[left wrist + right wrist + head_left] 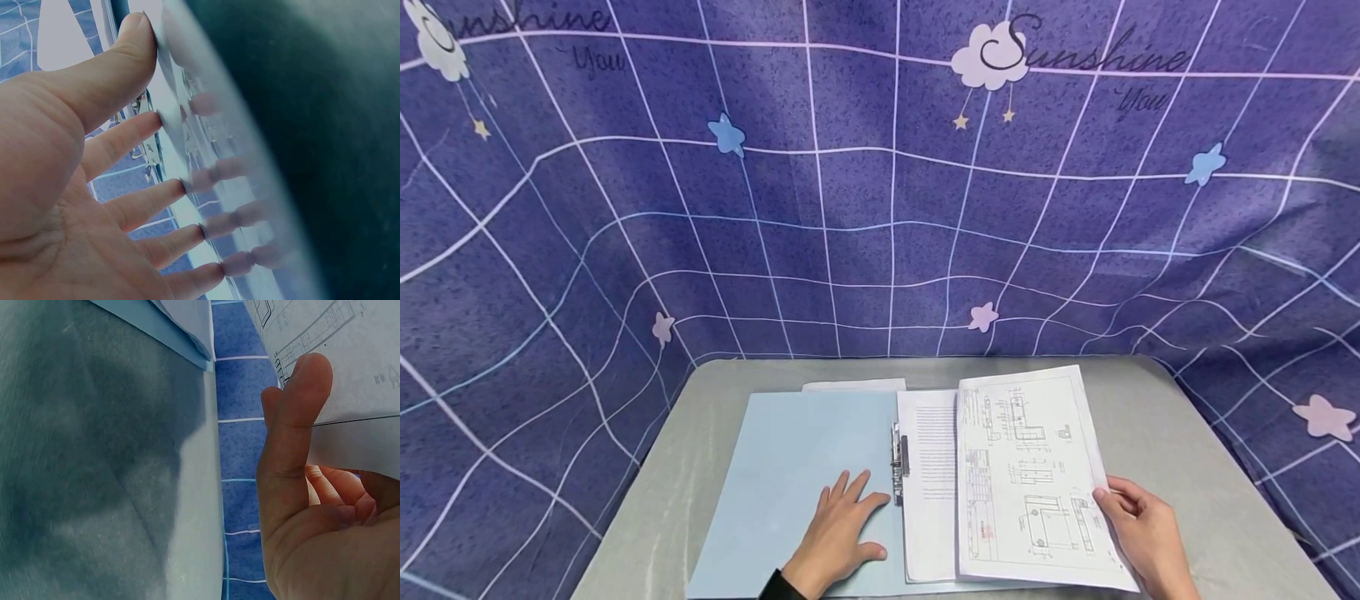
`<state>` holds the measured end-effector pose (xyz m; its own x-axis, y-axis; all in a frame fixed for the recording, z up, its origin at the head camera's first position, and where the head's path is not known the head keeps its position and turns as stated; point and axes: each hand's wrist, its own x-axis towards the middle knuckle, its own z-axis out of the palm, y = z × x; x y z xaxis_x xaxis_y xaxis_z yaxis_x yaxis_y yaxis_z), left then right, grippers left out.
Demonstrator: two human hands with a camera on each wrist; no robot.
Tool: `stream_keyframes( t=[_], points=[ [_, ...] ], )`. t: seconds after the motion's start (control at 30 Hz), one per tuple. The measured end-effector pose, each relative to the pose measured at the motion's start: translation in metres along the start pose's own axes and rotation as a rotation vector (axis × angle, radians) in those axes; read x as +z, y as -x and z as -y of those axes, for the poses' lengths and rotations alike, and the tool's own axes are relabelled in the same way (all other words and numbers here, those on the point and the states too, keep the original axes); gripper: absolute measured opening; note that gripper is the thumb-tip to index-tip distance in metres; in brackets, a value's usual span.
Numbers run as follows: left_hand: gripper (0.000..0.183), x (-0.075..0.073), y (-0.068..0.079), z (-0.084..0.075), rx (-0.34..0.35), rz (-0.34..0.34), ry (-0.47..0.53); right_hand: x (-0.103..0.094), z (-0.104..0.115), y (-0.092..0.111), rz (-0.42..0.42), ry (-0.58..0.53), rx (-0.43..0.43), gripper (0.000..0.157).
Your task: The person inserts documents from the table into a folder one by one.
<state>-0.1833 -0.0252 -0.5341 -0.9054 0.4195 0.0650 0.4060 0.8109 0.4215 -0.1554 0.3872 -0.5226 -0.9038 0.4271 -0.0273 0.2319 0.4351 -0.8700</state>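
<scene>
A light blue folder lies opened flat in the head view, a metal clip along its spine. My left hand rests on the inside of the left cover, just left of the clip, with fingers spread. The left wrist view shows its straight fingertips against the shiny cover. At the right, my right hand pinches the right edge of a sheet with technical drawings between thumb and fingers. That edge is raised off the table in the right wrist view. Under the sheet's left side, a page of printed text shows.
The folder lies on a grey table. More white paper sticks out behind the folder's left cover. A blue curtain with white grid lines and stars hangs behind the table and at both sides.
</scene>
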Motion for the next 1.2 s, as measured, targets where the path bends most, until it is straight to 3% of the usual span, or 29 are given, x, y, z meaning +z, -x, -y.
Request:
stream_keyframes(
  t=[0.37,0.87,1.2],
  points=[
    [0.07,-0.001,-0.001,-0.001,-0.006,0.003,-0.003,0.015,0.012,-0.004,0.003,0.028,-0.035,0.03],
    [0.07,-0.002,0.0,0.0,-0.013,0.017,0.007,0.05,0.032,-0.011,0.098,0.069,-0.104,0.026],
    [0.07,-0.003,0.0,-0.002,-0.023,0.02,0.007,0.066,0.035,-0.012,0.117,0.107,-0.118,0.027]
  ],
)
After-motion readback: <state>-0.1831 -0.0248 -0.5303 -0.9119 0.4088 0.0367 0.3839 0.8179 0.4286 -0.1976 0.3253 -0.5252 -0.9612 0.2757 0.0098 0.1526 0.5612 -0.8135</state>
